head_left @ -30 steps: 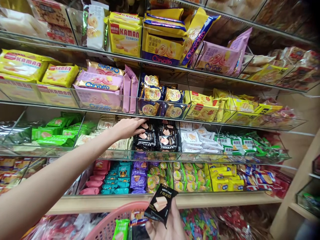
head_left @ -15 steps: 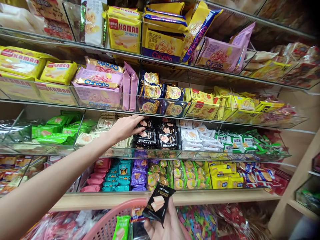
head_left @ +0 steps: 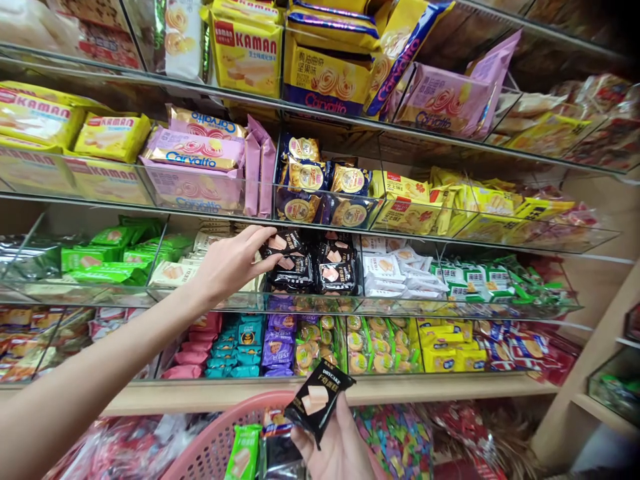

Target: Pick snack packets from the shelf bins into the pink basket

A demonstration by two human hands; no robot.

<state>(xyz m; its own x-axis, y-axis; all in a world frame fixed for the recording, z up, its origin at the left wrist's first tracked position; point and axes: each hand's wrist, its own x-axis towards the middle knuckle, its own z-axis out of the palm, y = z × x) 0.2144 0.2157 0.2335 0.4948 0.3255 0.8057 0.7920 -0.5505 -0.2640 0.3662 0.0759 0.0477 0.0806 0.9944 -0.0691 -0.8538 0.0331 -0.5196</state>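
Observation:
In the lower middle of the head view, my right hand point(head_left: 340, 443) is closed on a black dry cake packet point(head_left: 316, 400), its printed front facing up. My left hand point(head_left: 235, 261) reaches into a shelf compartment, thumb and fingers around a second black dry cake packet point(head_left: 283, 242). Its fingertips partly hide behind that packet. More black packets point(head_left: 336, 273) lie stacked beside it. Below my right hand is a pink basket point(head_left: 213, 433) with a green packet point(head_left: 243, 453) and other packets inside.
Clear shelf fronts point(head_left: 465, 308) edge each row. Purple cookie packs point(head_left: 195, 153) sit one shelf above, white packets point(head_left: 383, 269) to the right and green packets point(head_left: 107, 257) to the left. A wooden ledge point(head_left: 450, 393) runs below, above bagged sweets point(head_left: 395, 440).
My left hand has drawn back slightly to the left, with a black dry cake packet now showing between thumb and fingers. My right hand still holds its packet, tilted a little differently.

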